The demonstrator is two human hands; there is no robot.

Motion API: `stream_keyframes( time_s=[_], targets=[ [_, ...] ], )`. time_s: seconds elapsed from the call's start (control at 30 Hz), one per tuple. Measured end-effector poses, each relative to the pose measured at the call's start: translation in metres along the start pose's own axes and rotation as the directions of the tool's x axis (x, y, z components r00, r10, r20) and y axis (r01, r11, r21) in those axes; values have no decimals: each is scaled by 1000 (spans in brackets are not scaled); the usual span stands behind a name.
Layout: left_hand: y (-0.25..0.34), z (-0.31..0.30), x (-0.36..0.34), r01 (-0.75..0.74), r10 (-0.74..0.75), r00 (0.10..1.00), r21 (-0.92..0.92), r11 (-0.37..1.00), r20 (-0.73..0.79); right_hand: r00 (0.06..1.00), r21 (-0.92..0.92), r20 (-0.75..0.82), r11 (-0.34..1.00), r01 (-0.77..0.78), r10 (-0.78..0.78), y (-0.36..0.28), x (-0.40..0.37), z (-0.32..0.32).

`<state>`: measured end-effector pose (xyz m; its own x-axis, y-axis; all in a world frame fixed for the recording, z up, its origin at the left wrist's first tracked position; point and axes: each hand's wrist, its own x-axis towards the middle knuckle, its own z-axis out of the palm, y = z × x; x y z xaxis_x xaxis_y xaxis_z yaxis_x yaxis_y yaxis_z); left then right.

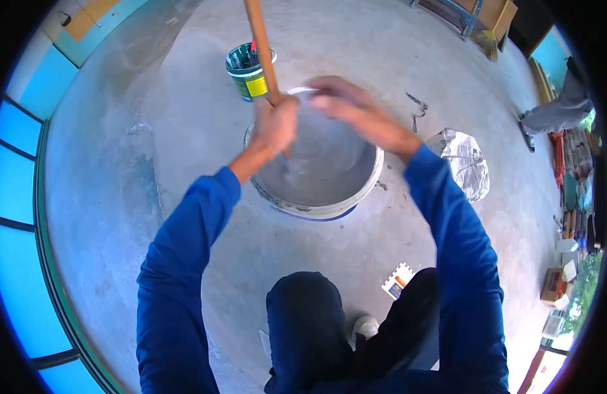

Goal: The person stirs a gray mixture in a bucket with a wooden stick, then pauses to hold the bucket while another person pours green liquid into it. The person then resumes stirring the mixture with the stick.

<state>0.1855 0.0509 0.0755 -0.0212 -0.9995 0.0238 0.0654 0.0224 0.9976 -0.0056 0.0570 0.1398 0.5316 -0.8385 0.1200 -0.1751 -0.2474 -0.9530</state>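
A large white-rimmed bucket [316,211] stands on the floor before me, with a grey mixture [323,174] inside. My left hand [274,126] is wrapped round a wooden stick [259,41], whose lower end reaches into the bucket. My right hand [346,105] is over the far right part of the bucket, blurred by motion. Its fingers point left towards the stick, apart from it, and nothing shows in them.
Behind the bucket stands a green pail [246,72] with a yellow label. A silvery bag [462,164] lies to the right, a notched trowel [398,281] nearer me. Another person's leg [560,116] shows at far right, near boxes [554,287].
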Motion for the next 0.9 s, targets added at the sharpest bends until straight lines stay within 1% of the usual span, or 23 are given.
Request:
stream_keyframes(
  time_s=[0.03,0.07,0.1,0.13,0.2,0.23,0.27,0.3,0.33,0.37,0.43,0.47,0.5,0.57,0.6,0.63,0.67,0.7,0.8,0.9],
  targets=[
    [-2,-14,19,-180,183,983,80,980,-24,997,-22,79,999,27,-26,-9,18,21],
    [11,-9,28,-370,375,925,77,926,-70,992,-152,-41,982,114,-121,-11,36,39],
    [18,-10,33,-498,527,848,254,829,-59,964,-287,-135,940,185,-231,-8,50,51],
    [22,-11,40,-586,664,746,426,689,-47,956,-270,-176,945,182,-235,-10,63,52],
    [5,10,56,-679,769,626,395,619,-130,934,-248,-247,948,197,-259,-17,84,53],
    [-2,19,68,-716,778,601,307,627,-185,953,-327,-226,937,121,-202,-21,85,51],
    [-9,30,73,-722,762,602,245,647,-239,969,-407,-206,912,44,-139,-22,84,43],
    [-18,44,72,-696,714,638,181,695,-289,978,-484,-192,875,-27,-76,-24,86,36],
    [-25,60,71,-656,655,686,119,745,-317,951,-567,-306,810,-149,-39,-21,85,35],
    [-30,74,66,-609,594,736,64,790,-327,903,-616,-429,736,-281,-14,-15,82,34],
    [-36,95,50,-485,458,839,-19,875,-295,895,-636,-445,695,-337,27,-15,64,26],
    [-37,100,42,-410,390,884,-27,912,-258,886,-637,-462,676,-371,50,-13,56,21],
    [-34,101,33,-335,322,921,-22,942,-220,898,-607,-433,710,-357,81,-6,55,17],
    [-15,82,13,-123,131,978,60,991,-160,920,-544,-370,772,-329,132,14,66,13],
    [0,69,3,63,-62,992,8,998,-108,959,-434,-236,866,-249,158,23,70,14],
    [-5,62,6,-102,131,976,163,981,-175,967,-348,-241,922,-170,87,32,71,22],
    [-11,53,14,-257,333,921,329,909,-203,966,-256,-258,964,-78,9,39,76,34],
    [-18,47,22,-387,528,827,486,783,-191,957,-166,-281,986,23,-70,41,79,39],
    [-36,49,26,-386,697,691,717,580,-192,941,-77,-290,984,158,-174,43,71,41],
    [-48,64,34,-600,853,484,637,485,-195,923,-370,-194,896,245,-332,37,59,26]
  ],
)
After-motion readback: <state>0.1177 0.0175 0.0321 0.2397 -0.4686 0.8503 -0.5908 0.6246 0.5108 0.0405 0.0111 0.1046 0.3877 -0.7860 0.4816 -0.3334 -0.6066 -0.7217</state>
